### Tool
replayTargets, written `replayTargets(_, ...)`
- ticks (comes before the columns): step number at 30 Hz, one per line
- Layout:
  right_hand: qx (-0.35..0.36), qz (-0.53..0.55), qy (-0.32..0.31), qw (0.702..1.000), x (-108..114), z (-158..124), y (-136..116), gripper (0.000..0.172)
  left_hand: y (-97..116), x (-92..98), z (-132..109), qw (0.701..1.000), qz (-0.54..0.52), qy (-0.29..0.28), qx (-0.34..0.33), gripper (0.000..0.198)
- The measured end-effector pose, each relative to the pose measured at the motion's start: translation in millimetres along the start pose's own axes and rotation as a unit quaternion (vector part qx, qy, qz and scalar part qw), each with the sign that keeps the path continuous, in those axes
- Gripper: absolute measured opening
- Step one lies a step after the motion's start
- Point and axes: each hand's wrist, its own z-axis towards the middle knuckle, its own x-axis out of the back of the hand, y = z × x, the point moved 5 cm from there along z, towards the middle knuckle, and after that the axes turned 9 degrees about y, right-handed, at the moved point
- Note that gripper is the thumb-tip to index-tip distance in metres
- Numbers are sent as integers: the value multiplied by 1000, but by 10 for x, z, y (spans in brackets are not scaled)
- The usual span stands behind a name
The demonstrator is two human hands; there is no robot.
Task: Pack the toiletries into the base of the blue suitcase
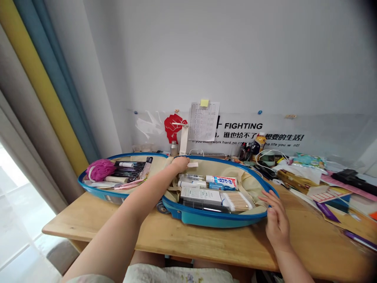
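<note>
A blue oval suitcase (224, 221) lies opened flat, its two beige-lined halves side by side. My left hand (180, 162) reaches to the far rim of the right half, near a white label (193, 165); its fingers look closed, and what they grip is hidden. At the right end, my right hand (277, 220) has its fingers over the blue rim and its thumb outside. Inside this half are a toothpaste box (222, 181), a blue tube (222, 187), a white printed box (200, 194), a pack of cotton swabs (238, 201) and a black case (204, 206).
The suitcase's left half holds a magenta bath puff (100, 170), dark pens or sticks (128, 171) and a white tube. A wooden table (206, 239) carries it. Papers, cables, a yellow bottle (259, 143) and purple pens (361, 239) clutter the right. Curtains (44, 86) hang left.
</note>
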Motion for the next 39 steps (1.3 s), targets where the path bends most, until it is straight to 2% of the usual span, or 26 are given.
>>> replayTargets(7,5,-1,-6,1000,-1,4,5,38,23,-248,42,999,-31,-18,0,31)
replayTargets(15,2,-1,-3,1000,0,-1,-1,38,110,-341,-8,998,-47,-35,-39,30)
replayTargets(20,-7,4,-7,1000,-4,2,3,38,116,-399,-18,996,-40,-60,-55,39)
replayTargets(24,-9,6,-2,1000,-2,8,2,37,139,-300,-32,997,-39,-32,-51,39)
replayTargets(27,-6,5,-3,1000,0,7,8,37,46,-62,-41,998,-43,38,-31,45)
replayTargets(29,-9,5,-11,1000,-1,6,17,37,-167,120,-80,995,-41,88,3,49)
replayTargets(32,-10,6,-16,1000,-1,8,17,37,-748,287,-257,990,-19,115,82,50)
replayTargets(36,-4,8,-10,1000,-9,13,7,35,-1705,258,-753,976,40,72,201,52)
replayTargets(39,-3,11,-5,1000,-15,16,6,35,-2235,138,-1149,963,77,24,257,57)
